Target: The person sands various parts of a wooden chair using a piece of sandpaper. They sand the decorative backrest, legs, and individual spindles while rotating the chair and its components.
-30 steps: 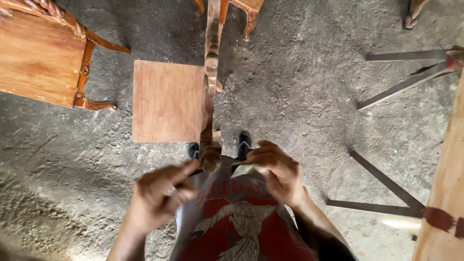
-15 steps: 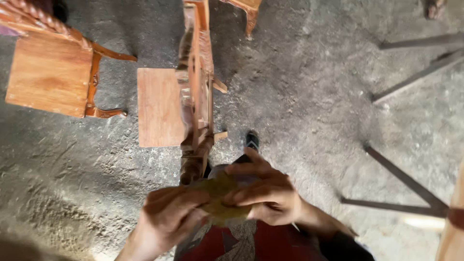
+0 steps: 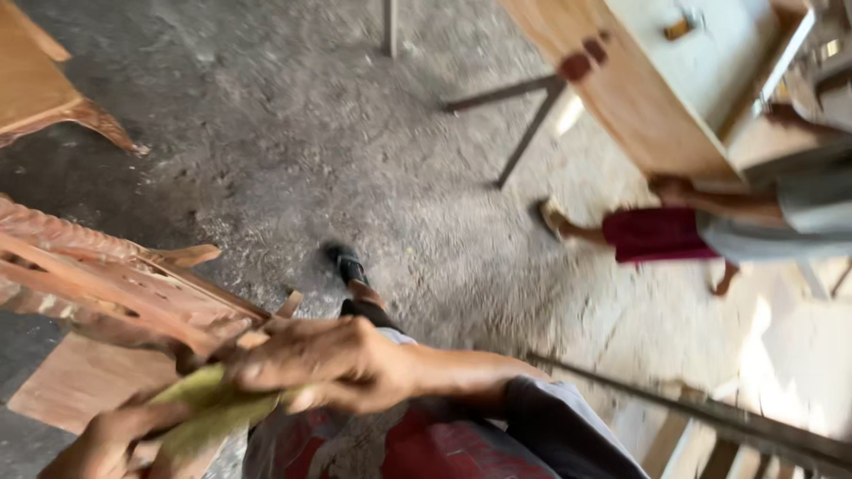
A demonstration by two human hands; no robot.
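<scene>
Looking down at two bare hands working low in the picture, over a gray, dusty floor (image 3: 355, 115).

Right hand (image 3: 328, 364) lying across the top, fingers curled and pressing down on a yellow-green pad (image 3: 209, 408), maybe sandpaper or a cloth, too blurred to tell which. Left hand (image 3: 106, 443) coming up from the bottom left corner, fingers closed on the lower end of the same pad. Both hands pinching together on it, not spread apart.

Pad lying slanted, its long way running from lower left up toward the right, and touching the carved wooden chair part (image 3: 106, 284) just above it. Chair part stretching long from the left edge in toward the hands, its near end meeting the right hand's knuckles. Right hand sitting nearer to that wood; left hand a bit lower and more to the side, under the pad. Flat wooden seat board (image 3: 80, 381) showing below the carved piece at the left.

Black shoe (image 3: 344, 263) standing on the floor just past the hands. Red and gray shirt (image 3: 426, 443) filling the bottom middle.

Far off at the right edge, another person's legs in dark red shorts (image 3: 657, 235) beside a big wooden cabinet (image 3: 639, 106) at the top right. Thin metal legs (image 3: 524, 133) standing near the top middle. Another wooden piece (image 3: 35, 89) resting in the top left corner.
</scene>
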